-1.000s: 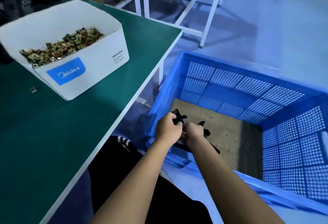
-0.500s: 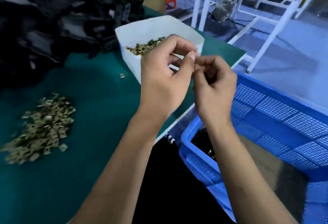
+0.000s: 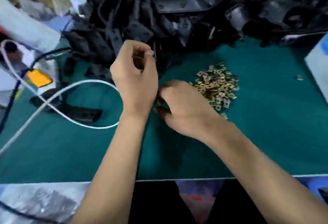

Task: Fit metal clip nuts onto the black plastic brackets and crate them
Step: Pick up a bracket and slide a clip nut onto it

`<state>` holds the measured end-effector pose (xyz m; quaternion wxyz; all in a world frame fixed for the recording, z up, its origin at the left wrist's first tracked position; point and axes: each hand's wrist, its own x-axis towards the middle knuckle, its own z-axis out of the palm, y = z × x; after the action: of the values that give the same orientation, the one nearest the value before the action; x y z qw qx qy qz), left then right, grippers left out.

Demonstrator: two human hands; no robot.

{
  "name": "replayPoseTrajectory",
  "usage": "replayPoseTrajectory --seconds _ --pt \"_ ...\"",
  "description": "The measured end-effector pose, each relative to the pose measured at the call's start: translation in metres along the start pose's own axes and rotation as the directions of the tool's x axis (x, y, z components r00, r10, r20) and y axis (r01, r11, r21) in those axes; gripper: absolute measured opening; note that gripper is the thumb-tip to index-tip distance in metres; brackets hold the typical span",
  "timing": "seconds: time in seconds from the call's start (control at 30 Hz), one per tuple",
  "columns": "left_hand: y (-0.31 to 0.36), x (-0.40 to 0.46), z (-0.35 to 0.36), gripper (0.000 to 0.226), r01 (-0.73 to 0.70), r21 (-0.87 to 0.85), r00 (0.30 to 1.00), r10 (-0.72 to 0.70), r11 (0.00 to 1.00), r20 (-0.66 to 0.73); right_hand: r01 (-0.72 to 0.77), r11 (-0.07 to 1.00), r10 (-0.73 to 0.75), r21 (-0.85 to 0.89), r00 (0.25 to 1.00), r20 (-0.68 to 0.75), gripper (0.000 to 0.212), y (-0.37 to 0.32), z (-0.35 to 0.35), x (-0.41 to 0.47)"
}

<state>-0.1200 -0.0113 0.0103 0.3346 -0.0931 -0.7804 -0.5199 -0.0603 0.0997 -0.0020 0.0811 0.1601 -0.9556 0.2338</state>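
**Both hands at the clip-nut pile, head view**

Nearest you, the green counter (image 3: 266,144) carries everything. Your right hand (image 3: 182,106) rests with curled fingers at the near-left edge of the loose pile of metal clip nuts (image 3: 215,86); whether it pinches one you cannot tell. Your left hand (image 3: 135,81), touching the right, is raised with fingers curled toward the thumb; any held part is blurred. A white cable (image 3: 71,88) loops to the left. Farthest, the heap of black plastic brackets (image 3: 177,10) fills the counter's back.
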Motion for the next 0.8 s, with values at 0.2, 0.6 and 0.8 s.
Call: replayPoseTrajectory --seconds 0.2,0.6,0.8 --pt "-0.051 0.028 -0.092 0.021 0.240 0.510 0.971 -0.206 0.826 -0.123 0.211 0.977 -0.212 0.032 0.977 0.036 0.023 -0.044 0.040 0.042" --pt "-0.078 0.014 -0.125 0.047 0.732 0.180 0.583 -0.468 0.657 -0.664 0.168 0.984 -0.164 -0.062 0.984 0.065 0.019 -0.112 0.099 0.092" --pt "-0.070 0.025 -0.115 0.039 0.604 -0.500 0.458 -0.784 0.621 -0.420 0.397 0.911 -0.412 -0.112 0.883 -0.227 0.018 -0.103 0.070 0.077"
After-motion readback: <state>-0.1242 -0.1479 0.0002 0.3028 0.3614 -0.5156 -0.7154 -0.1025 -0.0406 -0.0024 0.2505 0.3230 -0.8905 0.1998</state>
